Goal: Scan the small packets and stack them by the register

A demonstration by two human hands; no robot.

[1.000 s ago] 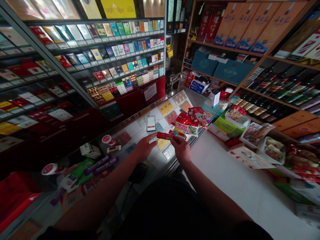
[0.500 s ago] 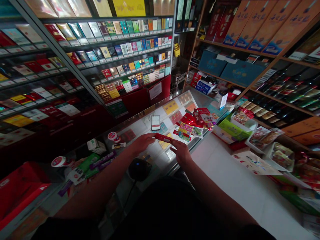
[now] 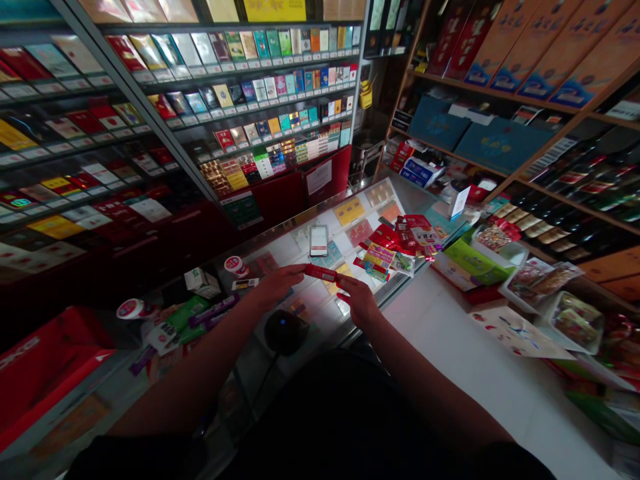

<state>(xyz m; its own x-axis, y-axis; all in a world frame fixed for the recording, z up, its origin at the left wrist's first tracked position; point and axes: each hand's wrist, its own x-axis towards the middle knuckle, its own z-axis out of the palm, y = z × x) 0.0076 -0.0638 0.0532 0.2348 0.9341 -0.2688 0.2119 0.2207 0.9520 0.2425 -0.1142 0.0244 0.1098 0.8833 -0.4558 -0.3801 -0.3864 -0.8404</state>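
Between my two hands is a small red packet, held by its ends above the glass counter. My left hand pinches its left end, and the fingers of my right hand grip the right end. Beyond it a phone-like device with a lit white screen stands on the counter. Right of my hands lies a heap of red and colourful snack packets. A black round device with a blue light sits below my left hand.
White-and-red tubs, a small white box and green and purple packets lie at left, near a red box. Shelves of cigarette packs rise behind the counter. Snack bins and bottle shelves line the right.
The view has shifted slightly, so the surroundings sit a little further right. The red packet stays held between both hands, with its tilt slightly changed.
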